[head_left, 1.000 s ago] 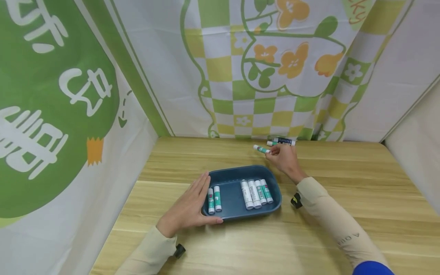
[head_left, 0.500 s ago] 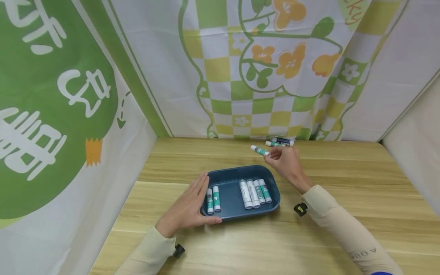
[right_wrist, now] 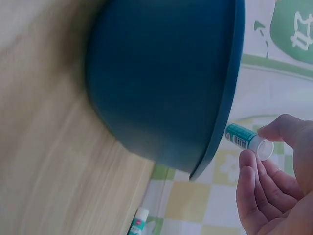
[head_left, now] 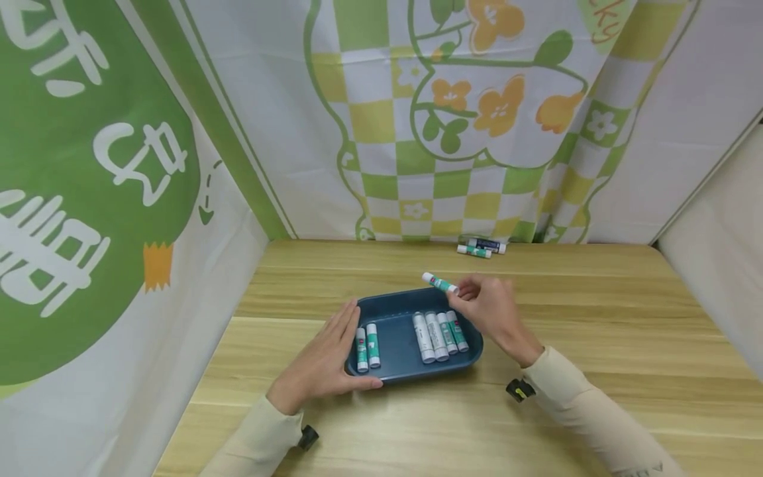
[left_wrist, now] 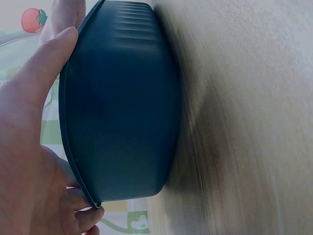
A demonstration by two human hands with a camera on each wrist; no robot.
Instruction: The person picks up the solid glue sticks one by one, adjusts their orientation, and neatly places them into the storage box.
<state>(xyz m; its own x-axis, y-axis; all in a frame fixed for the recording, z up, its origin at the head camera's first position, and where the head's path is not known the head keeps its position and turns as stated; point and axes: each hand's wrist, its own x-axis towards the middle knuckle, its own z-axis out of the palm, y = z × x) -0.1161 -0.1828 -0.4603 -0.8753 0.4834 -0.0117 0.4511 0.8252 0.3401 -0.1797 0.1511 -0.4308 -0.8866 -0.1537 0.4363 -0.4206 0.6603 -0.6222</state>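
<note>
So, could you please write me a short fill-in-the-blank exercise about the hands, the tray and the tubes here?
1. The person's ____ hand pinches a single tube.
2. The tray, held at one end by the other hand, is ____ in colour.
3. In the head view, the right-end tubes in the tray number ____.
4. The visible left-end tubes in it number ____.

Missing words: right; blue; four; two.

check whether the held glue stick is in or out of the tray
Out: the right hand holds the glue stick up by the rim of the tray, not down inside.
</note>
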